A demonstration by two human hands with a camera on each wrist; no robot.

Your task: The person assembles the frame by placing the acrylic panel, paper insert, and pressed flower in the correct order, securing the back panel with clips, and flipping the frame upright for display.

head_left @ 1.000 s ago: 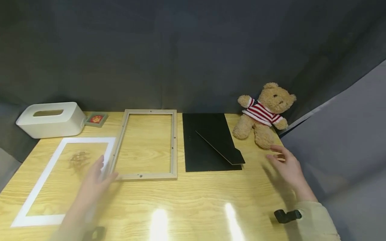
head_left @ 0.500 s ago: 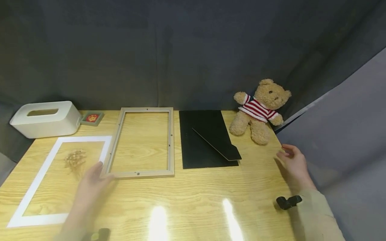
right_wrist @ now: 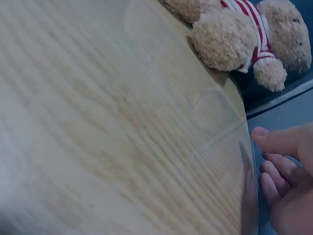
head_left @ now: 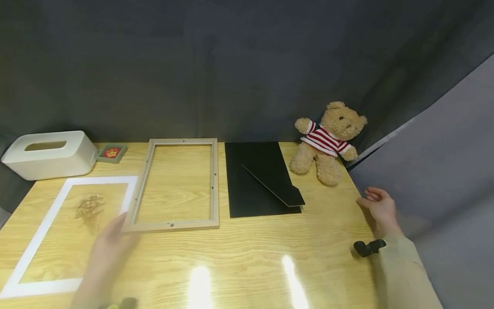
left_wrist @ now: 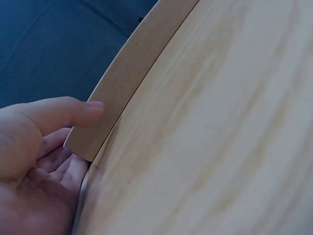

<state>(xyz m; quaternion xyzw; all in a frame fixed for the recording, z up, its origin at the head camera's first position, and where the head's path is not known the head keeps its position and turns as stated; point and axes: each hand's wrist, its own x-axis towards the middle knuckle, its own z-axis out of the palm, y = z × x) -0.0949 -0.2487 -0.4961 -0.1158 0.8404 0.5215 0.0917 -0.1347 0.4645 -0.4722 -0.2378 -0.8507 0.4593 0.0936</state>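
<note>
1. The person's left hand (head_left: pixel 109 244) pinches the near left corner of the pale wooden rectangular frame (head_left: pixel 172 225), thumb on the outer face, fingers curled behind. In the head view this hand is blurred.
2. The frame is at the left-centre of the brown wood-grain counter (head_left: pixel 247 262); small dark fittings dot its sides.
3. The right hand (head_left: pixel 382 210) is at the counter's right edge, fingers loosely curved, thumb set apart from them. I see nothing in its grasp; from here I cannot tell whether it touches the edge. The pale sleeve (head_left: pixel 405 274) behind it carries a black device (head_left: pixel 369 248).
4. Left of the frame lies a white rectangular border (head_left: pixel 40 235) around a brown plant motif (head_left: pixel 89 206).
5. Right of the frame lies a black rectangular board (head_left: pixel 241 193) with 1 angled black flap (head_left: pixel 289 197).
6. Along the back: 1 white slotted box (head_left: pixel 50 163), 1 small green-rimmed square (head_left: pixel 112 152) with a red centre, and 1 tan plush bear (head_left: pixel 328 139) in a red-and-white striped top.
</note>
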